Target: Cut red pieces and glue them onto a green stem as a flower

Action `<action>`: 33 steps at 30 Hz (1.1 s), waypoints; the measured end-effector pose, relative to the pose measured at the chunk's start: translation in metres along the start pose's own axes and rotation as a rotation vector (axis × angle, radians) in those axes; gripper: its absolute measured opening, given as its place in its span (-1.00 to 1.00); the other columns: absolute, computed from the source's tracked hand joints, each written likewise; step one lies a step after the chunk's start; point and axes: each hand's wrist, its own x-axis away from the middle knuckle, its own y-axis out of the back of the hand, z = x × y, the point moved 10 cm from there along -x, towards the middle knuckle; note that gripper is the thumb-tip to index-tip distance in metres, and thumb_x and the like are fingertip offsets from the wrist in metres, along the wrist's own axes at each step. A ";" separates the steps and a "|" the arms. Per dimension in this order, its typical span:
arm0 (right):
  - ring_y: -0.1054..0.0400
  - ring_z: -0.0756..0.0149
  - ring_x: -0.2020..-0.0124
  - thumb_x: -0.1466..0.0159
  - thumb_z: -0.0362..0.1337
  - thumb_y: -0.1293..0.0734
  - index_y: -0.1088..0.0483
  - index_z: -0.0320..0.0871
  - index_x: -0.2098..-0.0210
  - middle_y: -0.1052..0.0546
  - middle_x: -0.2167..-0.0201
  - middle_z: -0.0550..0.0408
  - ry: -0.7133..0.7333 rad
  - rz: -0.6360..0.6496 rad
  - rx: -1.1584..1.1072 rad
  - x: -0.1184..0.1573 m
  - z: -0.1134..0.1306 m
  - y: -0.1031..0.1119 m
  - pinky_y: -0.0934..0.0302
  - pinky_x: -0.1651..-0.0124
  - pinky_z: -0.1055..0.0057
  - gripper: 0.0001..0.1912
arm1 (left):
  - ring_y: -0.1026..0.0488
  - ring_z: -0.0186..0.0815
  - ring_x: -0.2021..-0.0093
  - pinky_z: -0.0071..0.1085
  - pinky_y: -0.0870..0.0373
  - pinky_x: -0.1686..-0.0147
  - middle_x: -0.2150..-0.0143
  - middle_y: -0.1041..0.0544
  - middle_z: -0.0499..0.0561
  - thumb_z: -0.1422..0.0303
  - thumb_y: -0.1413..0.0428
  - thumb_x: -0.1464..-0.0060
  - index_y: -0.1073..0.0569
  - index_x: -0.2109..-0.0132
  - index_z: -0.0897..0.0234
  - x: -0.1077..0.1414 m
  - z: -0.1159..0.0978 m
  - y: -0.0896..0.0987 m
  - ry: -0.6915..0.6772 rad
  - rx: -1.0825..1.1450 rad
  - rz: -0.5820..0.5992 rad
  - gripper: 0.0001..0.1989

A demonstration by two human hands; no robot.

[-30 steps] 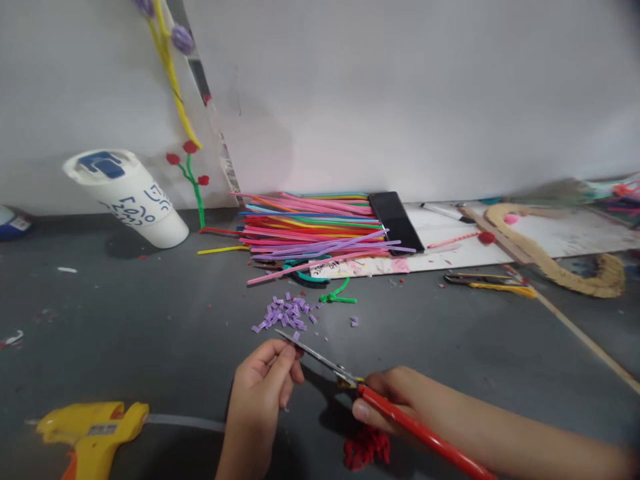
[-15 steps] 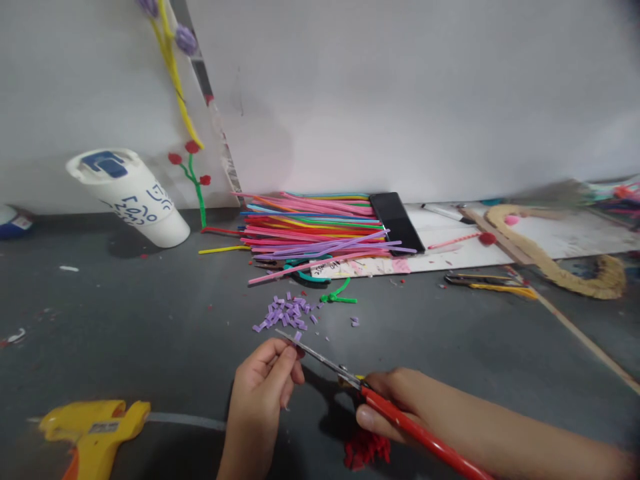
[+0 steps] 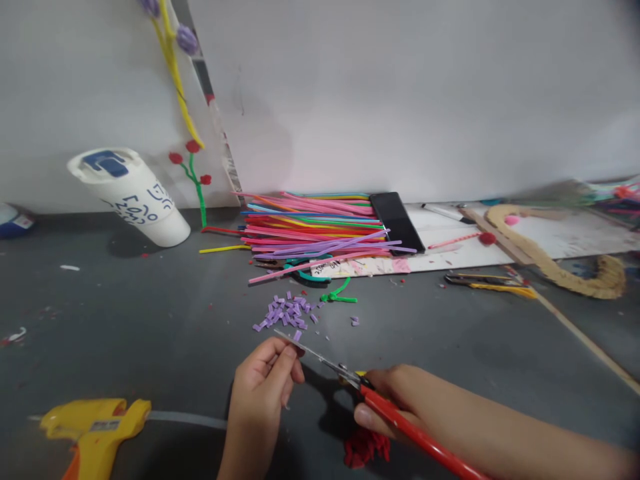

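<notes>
My left hand [image 3: 265,383] is closed in a pinch, with a short purple pipe cleaner end [image 3: 297,335] showing just above the fingertips. Most of that piece is hidden by the fingers and the blades. My right hand [image 3: 395,400] grips red-handled scissors [image 3: 330,363], whose nearly closed blades reach left across the purple end, close to the left thumb. Beyond the tips lies a loose heap of small cut purple pieces [image 3: 287,312]. Below the right hand sits a dark red fuzzy bundle [image 3: 367,447], partly covered by the hand and scissors.
Colourful pipe cleaners [image 3: 315,227] lie at the back beside a phone [image 3: 397,223], with teal pliers [image 3: 310,275] in front. A white tumbler [image 3: 145,200] stands left; a yellow glue gun [image 3: 95,427] lies front left. Rightward are a utility knife [image 3: 490,283] and a tan curved form [image 3: 565,277].
My right hand and the scissors have shifted very slightly at the handle end. The left hand and the heap of purple pieces look the same.
</notes>
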 end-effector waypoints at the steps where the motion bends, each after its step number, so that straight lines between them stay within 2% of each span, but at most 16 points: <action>1: -0.18 0.43 0.55 -0.27 0.09 -0.18 -0.40 -0.21 0.38 -0.46 0.51 0.12 -0.006 0.000 0.003 -0.001 -0.001 0.000 -0.10 0.45 0.52 -0.53 | 0.01 -0.57 0.72 -0.56 0.12 0.69 0.73 -0.26 -0.19 0.31 -0.17 0.06 -0.41 0.55 0.31 -0.001 0.001 0.000 0.005 -0.001 0.006 -0.79; 5: -0.15 0.44 0.53 -0.29 0.07 -0.16 -0.40 -0.21 0.39 -0.47 0.48 0.11 -0.003 -0.003 -0.018 -0.002 0.001 -0.002 -0.07 0.46 0.52 -0.54 | 0.00 -0.59 0.74 -0.56 0.12 0.70 0.71 -0.32 -0.15 0.31 -0.19 0.09 -0.41 0.56 0.32 -0.002 0.004 0.000 0.031 0.003 0.017 -0.79; 9: -0.19 0.42 0.53 -0.28 0.01 -0.17 -0.46 -0.23 0.38 -0.50 0.48 0.07 -0.066 0.003 -0.044 -0.005 -0.005 -0.006 -0.09 0.44 0.51 -0.56 | 0.04 -0.61 0.74 -0.58 0.17 0.70 0.73 -0.29 -0.17 0.32 -0.17 0.07 -0.39 0.57 0.32 -0.004 0.011 0.001 0.055 0.019 0.008 -0.78; 13: -0.22 0.41 0.53 -0.26 0.07 -0.18 -0.48 -0.20 0.37 -0.52 0.50 0.08 -0.063 -0.016 -0.071 -0.011 -0.013 -0.007 -0.10 0.44 0.51 -0.53 | 0.09 -0.61 0.77 -0.57 0.21 0.72 0.76 -0.24 -0.20 0.31 -0.16 0.07 -0.38 0.57 0.32 -0.006 0.021 0.000 0.100 0.034 0.026 -0.77; 17: -0.19 0.42 0.56 -0.24 0.11 -0.17 -0.45 -0.20 0.40 -0.45 0.55 0.13 -0.080 -0.023 -0.037 -0.014 -0.017 -0.008 -0.07 0.46 0.51 -0.50 | 0.07 -0.62 0.77 -0.58 0.20 0.73 0.74 -0.29 -0.18 0.30 -0.16 0.06 -0.39 0.55 0.33 -0.009 0.027 0.000 0.128 0.046 0.038 -0.78; 21: -0.11 0.44 0.57 -0.23 0.05 -0.20 -0.39 -0.20 0.47 -0.36 0.59 0.18 -0.105 -0.020 -0.011 -0.015 -0.013 -0.008 -0.01 0.49 0.50 -0.56 | 0.04 -0.63 0.78 -0.59 0.20 0.73 0.70 -0.35 -0.14 0.28 -0.18 0.08 -0.42 0.52 0.35 -0.010 0.026 0.000 0.129 0.050 0.039 -0.78; 25: -0.12 0.44 0.55 -0.26 0.01 -0.18 -0.36 -0.20 0.46 -0.37 0.57 0.17 -0.076 -0.028 -0.014 -0.013 -0.010 -0.005 -0.02 0.47 0.50 -0.59 | 0.02 -0.63 0.78 -0.58 0.20 0.73 0.69 -0.38 -0.13 0.25 -0.19 0.10 -0.43 0.51 0.35 -0.009 0.022 -0.001 0.119 0.061 0.043 -0.77; 29: -0.13 0.43 0.53 -0.28 0.08 -0.15 -0.38 -0.21 0.40 -0.39 0.53 0.16 0.005 -0.051 -0.006 -0.005 -0.002 0.003 -0.04 0.45 0.51 -0.53 | 0.07 -0.63 0.77 -0.57 0.22 0.72 0.69 -0.36 -0.14 0.24 -0.17 0.09 -0.43 0.48 0.34 -0.007 0.018 -0.003 0.116 0.089 0.050 -0.78; 33: -0.19 0.42 0.53 -0.27 0.05 -0.19 -0.42 -0.21 0.34 -0.46 0.50 0.13 -0.003 -0.049 0.015 0.002 0.001 0.004 -0.05 0.45 0.50 -0.57 | 0.10 -0.61 0.76 -0.56 0.21 0.71 0.75 -0.25 -0.19 0.27 -0.16 0.10 -0.38 0.58 0.33 -0.004 0.015 -0.005 0.107 0.097 0.075 -0.75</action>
